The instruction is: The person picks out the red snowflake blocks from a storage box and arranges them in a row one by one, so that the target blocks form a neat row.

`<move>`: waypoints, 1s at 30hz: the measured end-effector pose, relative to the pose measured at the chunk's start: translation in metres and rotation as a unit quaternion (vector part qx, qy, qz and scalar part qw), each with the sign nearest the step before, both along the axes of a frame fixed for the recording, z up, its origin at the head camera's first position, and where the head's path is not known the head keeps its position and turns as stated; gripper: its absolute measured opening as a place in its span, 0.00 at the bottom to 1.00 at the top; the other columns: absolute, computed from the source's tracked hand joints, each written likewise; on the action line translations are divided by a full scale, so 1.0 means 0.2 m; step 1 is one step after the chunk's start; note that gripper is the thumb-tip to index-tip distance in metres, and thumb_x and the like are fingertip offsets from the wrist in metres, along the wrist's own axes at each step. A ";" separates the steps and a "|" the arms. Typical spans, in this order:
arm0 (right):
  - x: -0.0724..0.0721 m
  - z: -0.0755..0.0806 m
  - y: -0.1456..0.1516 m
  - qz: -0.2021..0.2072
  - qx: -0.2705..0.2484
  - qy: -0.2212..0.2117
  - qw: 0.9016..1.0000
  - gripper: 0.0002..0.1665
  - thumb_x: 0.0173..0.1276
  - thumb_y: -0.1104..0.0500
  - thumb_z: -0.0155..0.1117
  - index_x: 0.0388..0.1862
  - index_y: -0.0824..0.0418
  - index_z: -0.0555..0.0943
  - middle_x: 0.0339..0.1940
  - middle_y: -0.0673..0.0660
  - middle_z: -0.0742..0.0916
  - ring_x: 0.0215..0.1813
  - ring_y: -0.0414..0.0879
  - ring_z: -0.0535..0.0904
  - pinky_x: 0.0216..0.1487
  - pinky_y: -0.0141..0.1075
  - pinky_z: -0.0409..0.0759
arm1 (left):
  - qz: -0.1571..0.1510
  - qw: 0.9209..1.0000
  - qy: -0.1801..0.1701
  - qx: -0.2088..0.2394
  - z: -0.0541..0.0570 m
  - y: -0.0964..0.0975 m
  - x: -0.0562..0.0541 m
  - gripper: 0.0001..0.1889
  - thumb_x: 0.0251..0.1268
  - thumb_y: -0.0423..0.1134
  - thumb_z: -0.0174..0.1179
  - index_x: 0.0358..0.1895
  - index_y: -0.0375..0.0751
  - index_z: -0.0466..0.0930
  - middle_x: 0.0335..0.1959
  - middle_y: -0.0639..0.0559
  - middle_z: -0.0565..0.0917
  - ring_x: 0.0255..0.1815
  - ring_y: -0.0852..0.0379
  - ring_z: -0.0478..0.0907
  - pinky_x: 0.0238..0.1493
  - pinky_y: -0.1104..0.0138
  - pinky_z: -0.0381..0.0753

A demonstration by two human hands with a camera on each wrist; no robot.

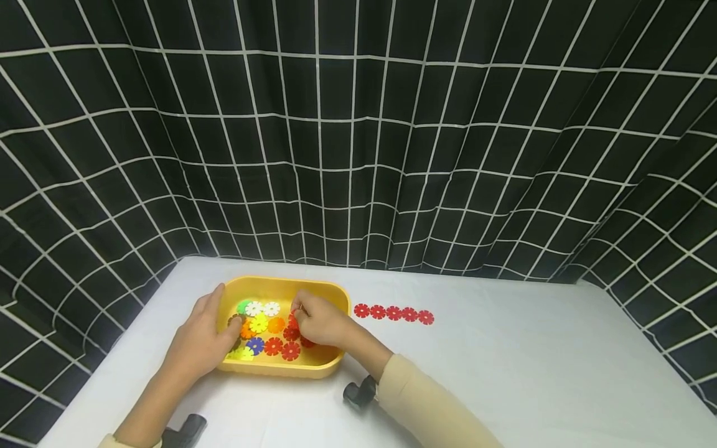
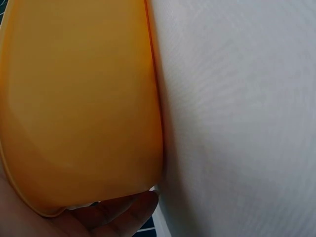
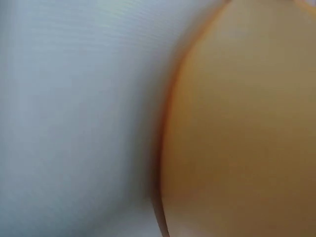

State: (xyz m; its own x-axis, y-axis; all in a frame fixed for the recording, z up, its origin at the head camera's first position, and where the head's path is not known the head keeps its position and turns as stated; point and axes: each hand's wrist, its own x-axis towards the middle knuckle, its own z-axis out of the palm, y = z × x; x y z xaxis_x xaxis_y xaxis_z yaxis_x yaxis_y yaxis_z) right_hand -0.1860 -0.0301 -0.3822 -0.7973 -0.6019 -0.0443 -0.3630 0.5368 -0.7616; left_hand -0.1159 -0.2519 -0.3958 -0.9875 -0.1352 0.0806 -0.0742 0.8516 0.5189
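A yellow plastic tray (image 1: pixel 280 370) holds several notched snowflake discs in red, orange, yellow, white, green and blue. At the tray's left end, my left hand (image 1: pixel 203 339) grips the rim, thumb inside and fingers outside. The left wrist view shows those fingers (image 2: pixel 123 215) against the outside of the tray wall (image 2: pixel 84 113). Reaching in over the right end, my right hand (image 1: pixel 322 320) pinches a red snowflake disc (image 1: pixel 293 322), partly hidden by the fingertips. The right wrist view has only a blurred tray wall (image 3: pixel 242 123) and tabletop.
Right of the tray, several red snowflake discs (image 1: pixel 394 313) lie in a row on the white table (image 1: pixel 504 361). A black curtain with white grid lines (image 1: pixel 364 137) hangs behind the table. Dark devices (image 1: pixel 360 393) sit at both wrists.
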 end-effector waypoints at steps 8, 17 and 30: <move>0.02 0.01 -0.02 -0.025 0.059 0.052 0.997 0.06 0.69 0.68 0.57 0.35 0.58 0.72 0.22 0.51 0.77 0.20 0.41 0.71 0.19 0.27 0.69 | 0.002 1.000 -0.004 -0.002 -0.01 -0.01 0.00 0.44 0.70 0.47 0.56 0.79 0.29 0.44 0.72 0.24 0.57 0.66 0.22 0.63 0.59 0.30 0.65; 0.00 0.00 -0.01 -0.009 0.018 -0.004 1.000 0.04 0.73 0.65 0.55 0.37 0.58 0.74 0.23 0.52 0.76 0.23 0.42 0.71 0.22 0.29 0.70 | 0.003 1.000 -0.006 0.002 -0.01 0.00 -0.01 0.43 0.71 0.47 0.56 0.79 0.30 0.44 0.72 0.25 0.57 0.66 0.23 0.64 0.60 0.30 0.65; 0.01 0.00 0.01 0.027 -0.018 0.042 0.999 0.09 0.70 0.69 0.62 0.46 0.59 0.81 0.27 0.49 0.79 0.26 0.40 0.73 0.29 0.27 0.77 | -0.002 1.000 -0.015 -0.001 0.00 -0.01 -0.01 0.44 0.71 0.48 0.55 0.79 0.29 0.43 0.72 0.23 0.56 0.66 0.21 0.62 0.59 0.29 0.65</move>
